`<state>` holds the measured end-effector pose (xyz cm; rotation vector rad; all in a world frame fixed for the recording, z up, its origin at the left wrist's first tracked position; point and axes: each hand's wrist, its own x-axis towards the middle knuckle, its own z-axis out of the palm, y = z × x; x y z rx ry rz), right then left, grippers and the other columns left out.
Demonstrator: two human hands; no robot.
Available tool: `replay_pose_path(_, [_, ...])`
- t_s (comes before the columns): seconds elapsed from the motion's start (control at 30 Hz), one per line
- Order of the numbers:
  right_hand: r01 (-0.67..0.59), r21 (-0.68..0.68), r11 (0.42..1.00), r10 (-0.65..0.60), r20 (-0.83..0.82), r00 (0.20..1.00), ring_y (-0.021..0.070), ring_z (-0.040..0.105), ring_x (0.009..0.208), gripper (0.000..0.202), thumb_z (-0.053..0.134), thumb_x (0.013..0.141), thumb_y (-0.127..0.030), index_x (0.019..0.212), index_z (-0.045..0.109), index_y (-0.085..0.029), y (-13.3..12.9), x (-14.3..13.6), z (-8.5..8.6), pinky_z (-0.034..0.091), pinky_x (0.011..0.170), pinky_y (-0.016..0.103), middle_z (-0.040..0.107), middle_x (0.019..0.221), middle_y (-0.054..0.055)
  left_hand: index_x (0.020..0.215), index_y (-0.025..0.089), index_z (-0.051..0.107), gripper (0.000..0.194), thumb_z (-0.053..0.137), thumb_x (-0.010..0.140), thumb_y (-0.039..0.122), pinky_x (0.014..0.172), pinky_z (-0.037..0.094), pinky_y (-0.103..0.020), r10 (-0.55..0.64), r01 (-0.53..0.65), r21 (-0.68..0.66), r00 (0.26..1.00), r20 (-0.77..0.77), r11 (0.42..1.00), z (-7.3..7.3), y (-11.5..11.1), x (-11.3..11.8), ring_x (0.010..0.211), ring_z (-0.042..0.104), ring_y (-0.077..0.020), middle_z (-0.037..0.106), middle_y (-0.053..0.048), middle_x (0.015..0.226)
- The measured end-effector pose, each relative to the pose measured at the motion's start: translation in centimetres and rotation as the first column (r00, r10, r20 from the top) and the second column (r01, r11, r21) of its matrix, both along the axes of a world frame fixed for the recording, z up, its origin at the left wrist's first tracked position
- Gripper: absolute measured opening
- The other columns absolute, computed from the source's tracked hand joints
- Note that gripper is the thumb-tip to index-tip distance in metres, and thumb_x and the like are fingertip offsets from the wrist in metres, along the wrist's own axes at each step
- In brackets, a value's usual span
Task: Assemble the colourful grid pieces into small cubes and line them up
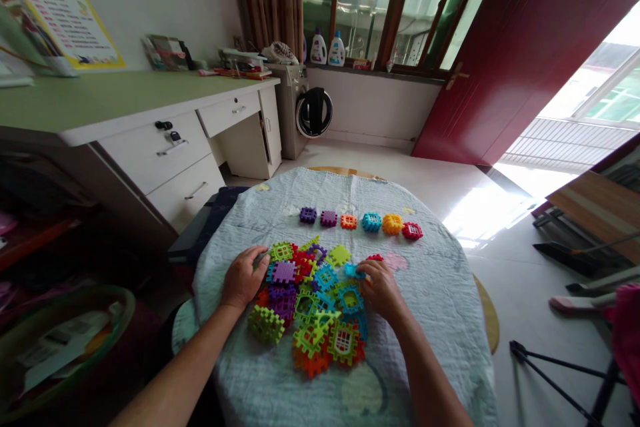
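A heap of notched plastic building tiles in green, blue, purple, red and orange lies on the cloth-covered table. My left hand rests at the heap's left edge, thumb and fingers apart, beside a green tile and a lilac tile. On the heap's right side, my right hand has its fingertips closed on a blue tile; part of that tile is hidden under the fingers. A red tile shows just behind this hand. Farther back, several assembled cubes stand in a row.
The round table wears a pale blue cloth. A desk with drawers is at the left, and a washing machine beyond it. A basket stands at lower left, black tripod legs at lower right.
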<state>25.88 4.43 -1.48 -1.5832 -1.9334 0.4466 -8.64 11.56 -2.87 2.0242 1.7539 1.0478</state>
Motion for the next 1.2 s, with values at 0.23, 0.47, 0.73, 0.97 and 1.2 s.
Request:
replay_pose_path(0.23, [0.257,-0.067,0.964,-0.265,-0.189,0.946,0.0171,0.059,0.067,0.036,0.05,0.082,-0.033,0.113,0.062,-0.019,1.7,-0.2,0.0,0.047,0.068,0.03,0.066,0.076,0.002,0.098,0.018,0.067,0.038,0.045,0.083,0.046,0.1,0.048,-0.041,0.006,-0.006,0.001,1.0,0.012,1.0,-0.2,0.1,0.0,0.104,0.064,-0.0257,0.071,-0.011,0.106])
replay_pose_path(0.47, [0.383,0.183,0.906,-0.387,-0.012,0.922,0.0278,0.055,0.104,0.032,0.051,0.081,-0.031,0.106,0.065,-0.018,1.3,1.4,0.3,0.04,0.097,0.047,0.064,0.111,0.013,0.097,0.017,0.067,0.039,0.044,0.084,0.045,0.099,0.048,-0.039,0.008,-0.008,0.003,1.0,0.016,1.0,0.0,-0.1,0.1,0.103,0.065,-0.0253,0.071,-0.011,0.106])
replay_pose_path(0.73, [0.016,-0.177,0.984,0.0,0.092,0.996,0.0257,0.048,0.119,0.05,0.06,0.069,-0.02,0.119,0.061,-0.026,-4.5,3.1,1.3,0.037,0.103,0.042,0.057,0.131,0.005,0.099,0.018,0.067,0.043,0.041,0.087,0.05,0.1,0.047,-0.04,-0.004,0.004,-0.002,1.0,0.029,1.0,-0.3,0.0,-0.1,0.105,0.064,-0.0252,0.071,-0.011,0.108])
replay_pose_path(0.97, [0.084,-0.295,0.952,-0.032,0.175,0.984,0.0234,0.05,0.109,0.055,0.057,0.068,-0.015,0.123,0.057,-0.022,-5.0,2.2,2.2,0.038,0.1,0.037,0.059,0.12,0.007,0.098,0.017,0.067,0.045,0.04,0.088,0.051,0.1,0.047,-0.041,-0.008,0.008,-0.003,1.0,0.027,1.0,-0.3,0.1,-0.1,0.105,0.064,-0.0255,0.071,-0.012,0.107])
replay_pose_path(1.2, [0.094,-0.319,0.943,-0.028,0.205,0.978,0.0214,0.053,0.098,0.045,0.056,0.068,-0.015,0.111,0.064,-0.023,-5.5,2.7,2.9,0.043,0.091,0.034,0.058,0.104,0.005,0.097,0.016,0.068,0.046,0.039,0.088,0.052,0.099,0.048,-0.04,-0.006,0.006,0.02,1.0,0.026,1.0,-0.4,0.1,-0.1,0.104,0.065,-0.0259,0.072,-0.011,0.105])
